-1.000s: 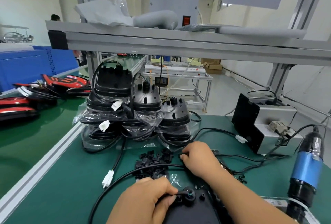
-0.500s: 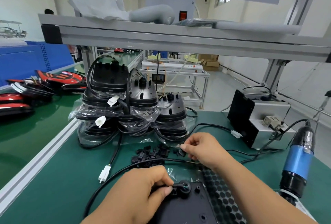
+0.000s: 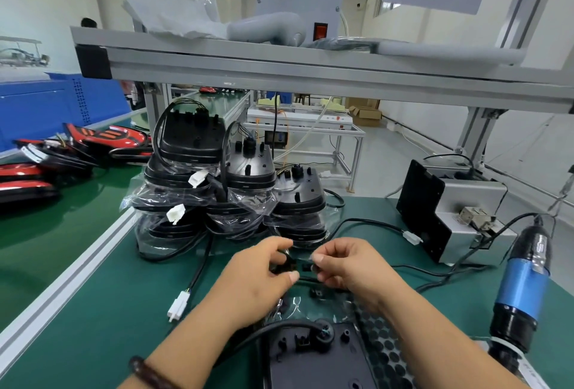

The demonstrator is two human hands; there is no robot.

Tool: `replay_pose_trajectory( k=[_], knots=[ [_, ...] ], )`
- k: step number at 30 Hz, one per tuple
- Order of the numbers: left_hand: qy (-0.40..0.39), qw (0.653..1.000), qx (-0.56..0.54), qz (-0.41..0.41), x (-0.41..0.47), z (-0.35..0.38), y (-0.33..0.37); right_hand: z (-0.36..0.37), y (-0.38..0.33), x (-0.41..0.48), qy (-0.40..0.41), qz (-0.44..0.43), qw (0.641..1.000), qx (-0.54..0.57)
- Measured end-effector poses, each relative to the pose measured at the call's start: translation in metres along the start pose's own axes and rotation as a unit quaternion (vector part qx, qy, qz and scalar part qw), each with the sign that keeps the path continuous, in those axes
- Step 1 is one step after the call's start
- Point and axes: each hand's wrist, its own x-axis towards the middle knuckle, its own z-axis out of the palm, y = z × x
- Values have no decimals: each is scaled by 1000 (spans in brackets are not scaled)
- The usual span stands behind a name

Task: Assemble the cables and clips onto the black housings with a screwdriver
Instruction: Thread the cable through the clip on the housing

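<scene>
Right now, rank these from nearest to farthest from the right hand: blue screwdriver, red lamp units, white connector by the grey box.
From the right hand:
1. White connector, just to its right.
2. Blue screwdriver, at the right edge.
3. Red lamp units, far left, neighbouring bench.

hands: 2, left hand [image 3: 261, 276] + right hand [image 3: 354, 267]
clip [image 3: 306, 266] in fingers: 1
cable [image 3: 281, 264] in left hand: 1
housing [image 3: 313, 363] in front: 1
bagged stacks [image 3: 242, 202]: 3
white connectors [image 3: 178, 306]: 4
screwdriver [image 3: 525, 280]: 1
grey box [image 3: 475, 199]: 1
</scene>
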Motion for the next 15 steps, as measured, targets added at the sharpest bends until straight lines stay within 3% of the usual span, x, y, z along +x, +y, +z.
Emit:
replay_pose_trajectory(
  k=[5,9,12,15],
  knots=[
    [-39,998,-39,3,-1,-4,-1,9,-20,-27,-28,-21,997,66],
    [-153,988,-26,24,-32,-17,-6,11,-26,-60,-66,-70,995,-25],
    [-107,988,90,61,-40,-8,-5,12,-22,-71,-72,-59,995,-44],
    [-67,991,89,70,-45,-5,0,10,-19,-72,-60,-36,997,-20]
  ],
)
